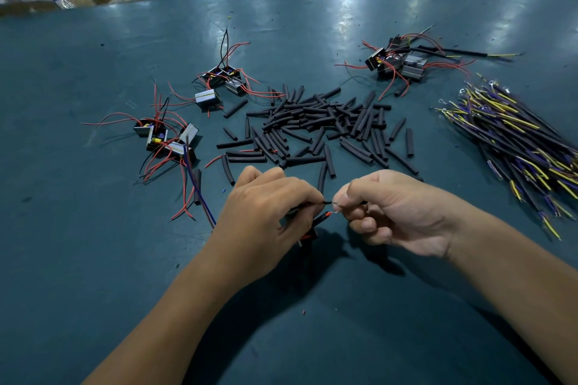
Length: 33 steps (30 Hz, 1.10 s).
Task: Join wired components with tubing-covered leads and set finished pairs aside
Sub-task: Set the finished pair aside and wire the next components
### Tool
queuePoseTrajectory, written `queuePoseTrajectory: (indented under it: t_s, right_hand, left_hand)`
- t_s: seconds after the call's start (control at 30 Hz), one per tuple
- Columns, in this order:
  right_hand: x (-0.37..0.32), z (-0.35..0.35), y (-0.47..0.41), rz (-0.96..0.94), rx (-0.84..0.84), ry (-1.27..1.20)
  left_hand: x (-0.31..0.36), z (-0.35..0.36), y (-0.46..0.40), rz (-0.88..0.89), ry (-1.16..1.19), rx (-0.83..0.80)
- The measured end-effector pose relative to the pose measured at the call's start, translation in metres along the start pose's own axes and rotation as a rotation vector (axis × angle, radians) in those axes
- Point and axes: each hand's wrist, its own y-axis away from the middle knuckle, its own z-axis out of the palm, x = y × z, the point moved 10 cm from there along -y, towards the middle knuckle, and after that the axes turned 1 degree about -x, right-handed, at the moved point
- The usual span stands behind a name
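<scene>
My left hand (266, 212) grips a small black wired component (308, 233), mostly hidden under the palm, and pinches its thin leads. My right hand (391, 212) pinches the bare wire ends (334, 208) just right of the left fingertips, where a red lead (325, 216) meets them. A blue and dark lead (197, 184) trails from the left hand toward the upper left. A heap of short black tubing pieces (319, 128) lies just beyond both hands.
Wired components with red leads lie in clusters at left (165, 137), centre-left (219, 84) and upper right (397, 62). A pile of yellow, purple and black tubed leads (516, 141) covers the right side of the green table (93, 259). Cardboard boxes stand beyond the far edge.
</scene>
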Motion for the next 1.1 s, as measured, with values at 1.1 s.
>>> queuePoseTrajectory:
  t_s: [1.1]
  right_hand:
    - [-0.078, 0.049, 0.073, -1.416, 0.377, 1.338]
  left_hand:
    - [-0.021, 0.007, 0.005, -0.275, 0.614, -0.11]
